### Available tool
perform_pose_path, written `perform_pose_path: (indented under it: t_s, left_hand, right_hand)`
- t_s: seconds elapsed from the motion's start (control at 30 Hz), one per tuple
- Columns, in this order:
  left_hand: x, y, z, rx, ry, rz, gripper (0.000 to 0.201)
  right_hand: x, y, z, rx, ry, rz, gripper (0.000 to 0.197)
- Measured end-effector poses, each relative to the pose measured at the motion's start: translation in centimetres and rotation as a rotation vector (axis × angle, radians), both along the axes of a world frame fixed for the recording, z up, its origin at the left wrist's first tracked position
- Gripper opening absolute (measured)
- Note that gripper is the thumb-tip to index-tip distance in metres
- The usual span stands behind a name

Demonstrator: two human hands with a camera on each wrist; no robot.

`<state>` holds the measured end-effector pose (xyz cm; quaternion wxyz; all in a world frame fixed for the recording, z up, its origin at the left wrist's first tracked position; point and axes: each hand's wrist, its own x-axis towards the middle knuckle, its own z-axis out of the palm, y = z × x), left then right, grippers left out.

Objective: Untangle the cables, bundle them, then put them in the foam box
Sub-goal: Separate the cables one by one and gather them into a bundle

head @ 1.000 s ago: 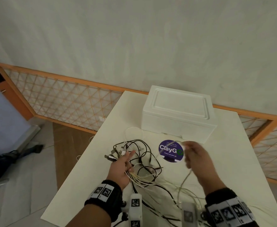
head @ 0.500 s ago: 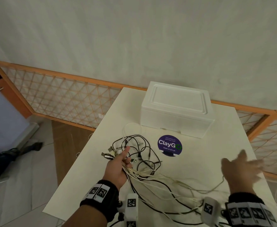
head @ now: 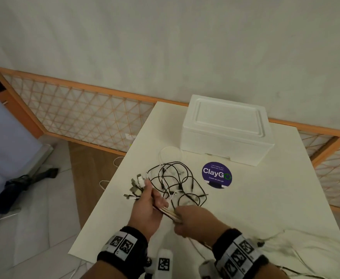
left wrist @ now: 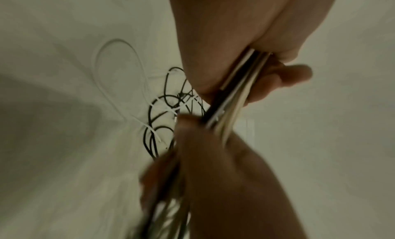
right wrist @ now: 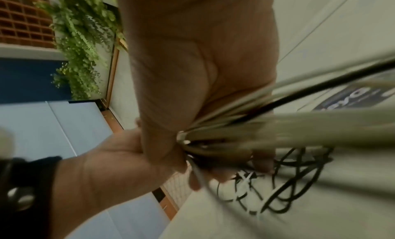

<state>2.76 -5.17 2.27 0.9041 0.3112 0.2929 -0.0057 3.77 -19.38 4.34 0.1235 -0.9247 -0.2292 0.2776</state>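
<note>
A white surface [head: 245, 208] fills my view. Nearest, my left hand [head: 147, 208] and right hand [head: 193, 222] both have fingers clamped on the cables [head: 169, 213]; loose loops lie beyond, then the closed foam box [head: 225, 129].

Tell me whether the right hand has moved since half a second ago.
Yes. The right hand has swung left from the table's right side, now below and left of the ClayGo sticker, gripping the cables beside the left hand.

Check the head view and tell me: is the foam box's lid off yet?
No, the lid sits closed on the foam box at the far end of the table, with no cables inside it in view.
</note>
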Motion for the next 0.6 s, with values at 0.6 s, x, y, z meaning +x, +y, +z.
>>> perform_pose_path:
  t_s: [0.6]
  left_hand:
    - [-3.5,4.0,-5.3,0.190,0.319,-0.036,0.013]
  right_hand:
    - [-1.3,-12.6,-2.7,-0.324,0.317,-0.166,0.075]
